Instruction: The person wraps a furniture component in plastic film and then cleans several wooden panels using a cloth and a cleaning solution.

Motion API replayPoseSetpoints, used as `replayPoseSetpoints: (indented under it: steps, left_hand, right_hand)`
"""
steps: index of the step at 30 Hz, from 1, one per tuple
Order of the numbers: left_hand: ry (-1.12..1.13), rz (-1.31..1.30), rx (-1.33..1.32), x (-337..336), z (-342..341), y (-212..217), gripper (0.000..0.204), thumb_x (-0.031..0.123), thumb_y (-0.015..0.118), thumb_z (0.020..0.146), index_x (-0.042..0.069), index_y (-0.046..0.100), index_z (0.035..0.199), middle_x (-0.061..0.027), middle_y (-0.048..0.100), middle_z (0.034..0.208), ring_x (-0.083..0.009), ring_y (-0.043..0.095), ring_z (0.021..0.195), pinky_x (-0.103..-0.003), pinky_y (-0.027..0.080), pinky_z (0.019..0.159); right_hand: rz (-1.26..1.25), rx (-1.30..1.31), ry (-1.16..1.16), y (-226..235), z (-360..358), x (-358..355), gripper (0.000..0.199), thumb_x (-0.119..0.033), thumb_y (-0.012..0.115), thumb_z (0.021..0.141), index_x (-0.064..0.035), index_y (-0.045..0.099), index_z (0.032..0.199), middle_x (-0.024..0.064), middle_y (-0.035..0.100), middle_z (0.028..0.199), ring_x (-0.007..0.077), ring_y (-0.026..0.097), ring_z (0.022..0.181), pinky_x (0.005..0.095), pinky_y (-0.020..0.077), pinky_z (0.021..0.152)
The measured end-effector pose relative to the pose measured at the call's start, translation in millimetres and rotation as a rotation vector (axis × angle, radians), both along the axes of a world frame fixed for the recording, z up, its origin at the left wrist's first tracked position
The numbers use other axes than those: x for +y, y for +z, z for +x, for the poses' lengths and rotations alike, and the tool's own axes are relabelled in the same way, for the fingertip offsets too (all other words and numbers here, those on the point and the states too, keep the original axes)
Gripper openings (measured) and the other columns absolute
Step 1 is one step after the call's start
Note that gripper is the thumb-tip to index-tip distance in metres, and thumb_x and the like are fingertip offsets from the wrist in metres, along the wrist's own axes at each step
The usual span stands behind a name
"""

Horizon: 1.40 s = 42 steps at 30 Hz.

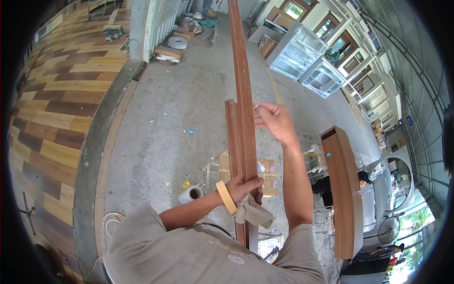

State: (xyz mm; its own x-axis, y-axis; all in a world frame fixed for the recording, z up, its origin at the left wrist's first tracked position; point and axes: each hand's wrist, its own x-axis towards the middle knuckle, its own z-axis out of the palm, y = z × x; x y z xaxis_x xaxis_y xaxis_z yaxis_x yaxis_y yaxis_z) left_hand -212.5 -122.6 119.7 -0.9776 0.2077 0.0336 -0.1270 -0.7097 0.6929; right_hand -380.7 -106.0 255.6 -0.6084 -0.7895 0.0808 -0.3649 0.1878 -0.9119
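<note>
My left hand (243,185) wrapped round the long brown wooden strips (242,118) with a grey rag (254,213), tape roll (226,197) on my wrist, my right hand (274,122) higher, fingertips pinching the strips' edge, strips standing upright off the concrete floor (175,104), brown cabinet (343,189) right

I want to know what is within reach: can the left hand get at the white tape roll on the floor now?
Probably not: the left hand grips the long brown strips with a cloth, and the white roll lies below on the concrete.
</note>
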Motion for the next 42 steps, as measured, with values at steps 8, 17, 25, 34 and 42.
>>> replayPoseSetpoints:
  steps: [8, 17, 25, 34, 42]
  left_hand:
    - [-0.006, 0.028, -0.021, 4, 0, 5, 0.026, 0.026, 0.059, 0.091, 0.002, 0.053, 0.084, -0.0099, 0.059, 0.072, -0.0223, 0.062, 0.067, -0.034, 0.051, 0.063]
    - [-0.015, -0.020, -0.001, 3, -4, 5, 0.026, 0.026, 0.059, 0.091, 0.002, 0.051, 0.085, -0.0100, 0.059, 0.072, -0.0221, 0.063, 0.067, -0.035, 0.052, 0.063]
    - [-0.014, 0.014, -0.030, 5, -8, 8, 0.025, 0.025, 0.058, 0.091, 0.002, 0.052, 0.086, -0.0094, 0.059, 0.073, -0.0216, 0.062, 0.067, -0.035, 0.052, 0.063]
    - [-0.005, 0.017, -0.029, 12, 0, 0, 0.028, 0.027, 0.055, 0.094, 0.001, 0.054, 0.083, -0.0090, 0.060, 0.071, -0.0199, 0.062, 0.066, -0.033, 0.051, 0.062]
    - [0.118, -0.067, -0.188, -2, -2, 1, 0.030, 0.030, 0.056, 0.089, 0.000, 0.056, 0.084, -0.0153, 0.062, 0.069, -0.0255, 0.063, 0.068, -0.037, 0.052, 0.065]
  right_hand:
    - [-0.140, 0.047, -0.205, 19, -19, -54, 0.032, -0.025, 0.056, 0.091, -0.0008, 0.061, 0.112, 0.0077, 0.066, 0.102, 0.0141, 0.063, 0.091, 0.0297, 0.0500, 0.078]
    - [-0.059, -0.022, -0.189, 39, -41, -78, 0.031, -0.025, 0.061, 0.086, 0.0045, 0.066, 0.093, 0.0105, 0.067, 0.083, 0.0157, 0.066, 0.070, 0.0281, 0.0535, 0.067]
    - [-0.102, -0.082, -0.190, 39, -48, -71, 0.030, -0.020, 0.051, 0.087, 0.0044, 0.065, 0.097, 0.0153, 0.068, 0.087, 0.0208, 0.066, 0.073, 0.0296, 0.0543, 0.067]
    - [-0.229, 0.108, -0.554, -20, -68, 46, 0.026, -0.023, 0.046, 0.094, -0.0014, 0.060, 0.092, 0.0091, 0.066, 0.083, 0.0161, 0.066, 0.075, 0.0262, 0.0514, 0.061]
    - [-0.017, -0.032, -0.503, -105, 13, 214, 0.013, -0.005, 0.060, 0.089, 0.0029, 0.066, 0.097, 0.0064, 0.069, 0.091, 0.0109, 0.063, 0.086, 0.0240, 0.0511, 0.079]
